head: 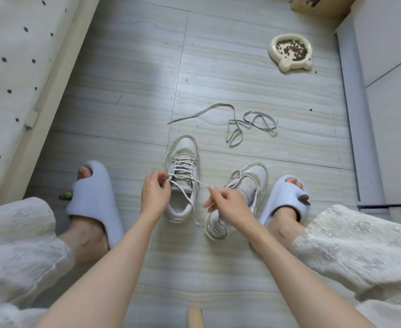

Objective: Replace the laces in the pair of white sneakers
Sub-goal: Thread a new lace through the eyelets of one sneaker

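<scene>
Both hands are at the upright sneaker [181,178] on the floor [147,79]. The left hand [155,192] pinches its lace [200,183] by the eyelets; the right hand [228,202] pinches the same lace's other end. The second sneaker [244,192] lies tilted just right, a loose lace [237,125] farther off.

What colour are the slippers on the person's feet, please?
Pale lavender-blue slippers, plain, shown in the head view.

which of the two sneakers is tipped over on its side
The sneaker on the right, beside the right hand; the left sneaker stands upright on its sole.
</scene>
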`<action>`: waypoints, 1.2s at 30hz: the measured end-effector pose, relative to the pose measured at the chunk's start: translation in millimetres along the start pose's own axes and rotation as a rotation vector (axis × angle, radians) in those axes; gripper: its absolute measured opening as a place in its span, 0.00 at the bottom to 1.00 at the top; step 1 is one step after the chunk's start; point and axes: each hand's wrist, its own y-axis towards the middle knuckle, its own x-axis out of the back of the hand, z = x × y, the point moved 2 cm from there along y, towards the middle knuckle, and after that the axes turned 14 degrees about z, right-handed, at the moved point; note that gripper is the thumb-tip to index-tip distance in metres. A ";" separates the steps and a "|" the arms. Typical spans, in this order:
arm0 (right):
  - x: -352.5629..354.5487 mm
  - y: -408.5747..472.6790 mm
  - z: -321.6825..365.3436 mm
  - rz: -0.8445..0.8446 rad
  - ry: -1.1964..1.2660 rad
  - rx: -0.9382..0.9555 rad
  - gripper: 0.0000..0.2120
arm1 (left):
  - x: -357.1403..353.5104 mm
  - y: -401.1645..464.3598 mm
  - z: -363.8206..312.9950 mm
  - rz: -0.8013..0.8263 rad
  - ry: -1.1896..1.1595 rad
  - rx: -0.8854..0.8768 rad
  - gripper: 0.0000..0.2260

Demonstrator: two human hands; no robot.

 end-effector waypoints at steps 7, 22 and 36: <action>-1.1 46.2 1.9 -0.086 -0.895 -0.009 0.15 | -16.1 -14.5 -9.5 -0.019 -0.024 -0.038 0.11; 24.7 14.3 37.1 -0.305 -1.088 0.320 0.14 | -15.0 -28.1 -75.3 0.365 -0.599 0.202 0.07; 43.0 -11.7 27.8 -0.559 -1.173 0.133 0.16 | 16.0 -58.7 -86.0 0.489 -1.541 0.223 0.09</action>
